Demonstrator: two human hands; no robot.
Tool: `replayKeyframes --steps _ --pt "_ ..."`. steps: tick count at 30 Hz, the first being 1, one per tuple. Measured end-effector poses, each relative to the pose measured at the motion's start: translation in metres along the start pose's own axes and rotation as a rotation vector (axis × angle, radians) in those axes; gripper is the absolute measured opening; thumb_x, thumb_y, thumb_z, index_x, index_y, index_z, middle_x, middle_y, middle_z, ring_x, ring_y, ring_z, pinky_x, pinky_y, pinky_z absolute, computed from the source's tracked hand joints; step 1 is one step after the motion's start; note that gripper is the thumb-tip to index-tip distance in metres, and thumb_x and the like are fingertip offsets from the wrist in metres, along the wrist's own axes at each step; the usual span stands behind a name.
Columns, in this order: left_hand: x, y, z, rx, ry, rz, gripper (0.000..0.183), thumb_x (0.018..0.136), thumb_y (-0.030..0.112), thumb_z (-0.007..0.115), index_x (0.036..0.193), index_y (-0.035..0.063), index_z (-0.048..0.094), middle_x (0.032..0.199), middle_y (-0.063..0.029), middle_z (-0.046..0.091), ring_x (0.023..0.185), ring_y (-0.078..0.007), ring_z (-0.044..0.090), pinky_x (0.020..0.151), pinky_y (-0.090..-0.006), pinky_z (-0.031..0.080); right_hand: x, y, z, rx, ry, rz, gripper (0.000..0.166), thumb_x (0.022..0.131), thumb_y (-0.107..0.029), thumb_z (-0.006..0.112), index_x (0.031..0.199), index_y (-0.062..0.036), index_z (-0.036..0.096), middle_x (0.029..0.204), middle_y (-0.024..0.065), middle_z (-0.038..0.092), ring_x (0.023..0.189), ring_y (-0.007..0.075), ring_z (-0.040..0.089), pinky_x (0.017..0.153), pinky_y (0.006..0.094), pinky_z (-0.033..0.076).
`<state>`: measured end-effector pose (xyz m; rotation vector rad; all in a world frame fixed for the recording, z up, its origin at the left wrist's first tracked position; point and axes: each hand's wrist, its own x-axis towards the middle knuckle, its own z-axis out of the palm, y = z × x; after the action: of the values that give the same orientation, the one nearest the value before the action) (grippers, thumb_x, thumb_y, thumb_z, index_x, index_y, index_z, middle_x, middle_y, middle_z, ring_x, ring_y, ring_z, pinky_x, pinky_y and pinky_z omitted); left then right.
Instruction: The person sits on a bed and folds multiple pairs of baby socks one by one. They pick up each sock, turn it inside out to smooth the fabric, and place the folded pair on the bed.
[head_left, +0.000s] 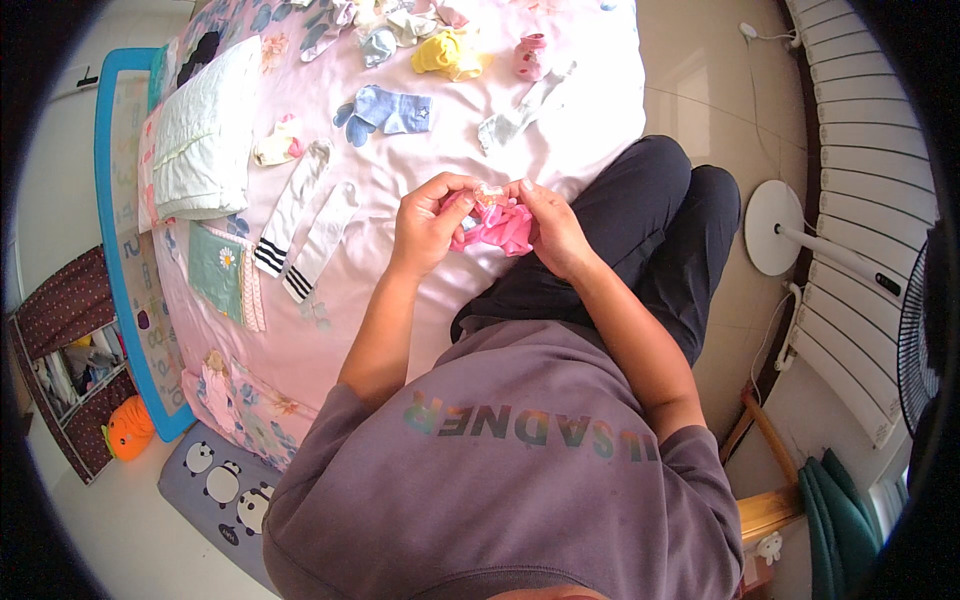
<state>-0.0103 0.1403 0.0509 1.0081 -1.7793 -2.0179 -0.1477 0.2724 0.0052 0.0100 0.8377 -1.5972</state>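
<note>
My left hand (421, 234) and my right hand (561, 234) pinch a bright pink piece of ruffled fabric (511, 231) from either side, over the bed's edge by my lap. A clear, heart-shaped ornament (489, 196) with pinkish bits sits at its top, between my fingertips. My fingers hide part of the fabric, so its exact kind is unclear. On the bed beyond lie blue socks (394, 111) with a star and a pale grey sock (525, 111). To the left are two white socks (294, 206) with black stripes, lying side by side.
A yellow cloth bundle (450, 56), a pink rolled sock (531, 58) and more small clothes lie farther up the bed (352, 330). Folded white cloth (206, 135) and green daisy-print cloth (217, 270) are at left. A white-based fan stand (772, 225) and radiator (855, 150) flank the right.
</note>
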Motion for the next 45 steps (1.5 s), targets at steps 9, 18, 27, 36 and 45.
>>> replayKeyframes --steps 9,18,27,36,45 --pt "-0.002 -0.004 -0.005 0.126 0.070 0.039 0.013 0.096 0.004 0.062 0.103 0.0011 0.073 0.085 -0.0026 0.067 0.056 -0.0042 0.054 0.049 -0.0194 0.043 -0.002 0.000 -0.006 -0.347 -0.087 0.031 0.019 0.103 -0.022 0.061 0.100 -0.0031 0.064 0.077 0.0025 0.069 0.058 0.0062 0.061 0.053 0.0203 0.048" --pt "-0.006 0.014 -0.055 -0.239 0.411 0.039 0.013 0.094 0.002 0.062 0.104 0.0007 0.071 0.082 -0.0017 0.066 0.065 -0.0039 0.054 0.050 -0.0174 0.040 0.005 0.010 -0.034 -0.517 -0.069 -0.017 0.023 0.102 -0.024 0.064 0.096 -0.0013 0.065 0.081 0.0039 0.070 0.067 0.0080 0.062 0.060 0.0223 0.048" --pt "-0.031 0.042 -0.109 -0.392 0.493 0.174 0.019 0.098 0.004 0.057 0.114 -0.0026 0.064 0.092 -0.0069 0.066 0.070 -0.0089 0.055 0.047 -0.0178 0.034 0.039 0.033 -0.021 -1.521 0.124 -0.482 0.022 0.088 -0.026 0.071 0.098 -0.0061 0.075 0.084 0.0160 0.066 0.076 0.0322 0.067 0.070 0.0414 0.053" --pt "-0.044 0.047 -0.113 -0.378 0.557 0.180 0.020 0.098 0.004 0.056 0.116 -0.0030 0.062 0.096 -0.0074 0.064 0.074 -0.0095 0.056 0.048 -0.0181 0.035 0.061 0.063 -0.012 -1.690 0.049 -0.468 0.027 0.081 -0.027 0.074 0.104 -0.0134 0.072 0.097 0.0163 0.065 0.082 0.0363 0.069 0.075 0.0452 0.056" --pt "-0.052 0.048 -0.124 -0.407 0.564 0.180 0.019 0.099 0.004 0.056 0.115 -0.0028 0.063 0.094 -0.0073 0.065 0.072 -0.0093 0.057 0.048 -0.0188 0.036 0.083 0.071 -0.003 -1.394 -0.082 -0.359 0.017 0.076 -0.018 0.073 0.090 -0.0093 0.075 0.088 0.0134 0.070 0.083 0.0332 0.069 0.076 0.0411 0.055"
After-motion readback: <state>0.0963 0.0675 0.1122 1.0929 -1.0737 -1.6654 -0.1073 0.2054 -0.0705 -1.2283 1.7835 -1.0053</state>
